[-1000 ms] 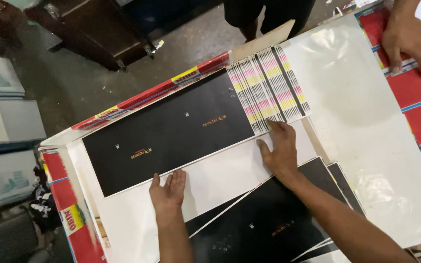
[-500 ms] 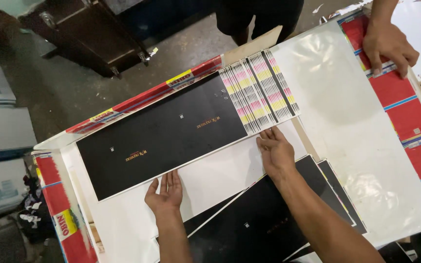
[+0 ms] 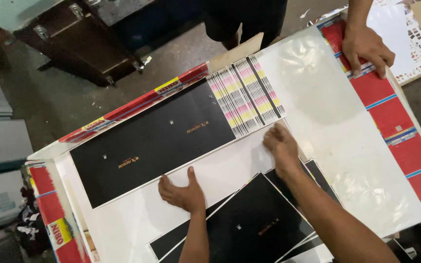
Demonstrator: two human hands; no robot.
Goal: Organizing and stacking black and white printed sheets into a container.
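My left hand (image 3: 181, 192) lies flat, fingers spread, on a white sheet (image 3: 230, 173) near the lower edge of a large black printed sheet (image 3: 152, 139). My right hand (image 3: 281, 146) presses palm down on the same white sheet, just below the colour-striped end (image 3: 244, 95) of the black sheet. More black printed sheets (image 3: 254, 224) lie fanned under my forearms. Neither hand grips anything.
Another person's hand (image 3: 366, 46) rests on red printed sheets (image 3: 398, 126) at the far right; that person stands at the top. A glossy clear film (image 3: 337, 122) covers the right part of the stack. A dark metal stand (image 3: 79, 44) is at the top left. Stacked sheets (image 3: 1, 146) lie left.
Both my hands have slid a little to the right and toward me over the white sheet. The other person's hand has stayed on the red sheets.
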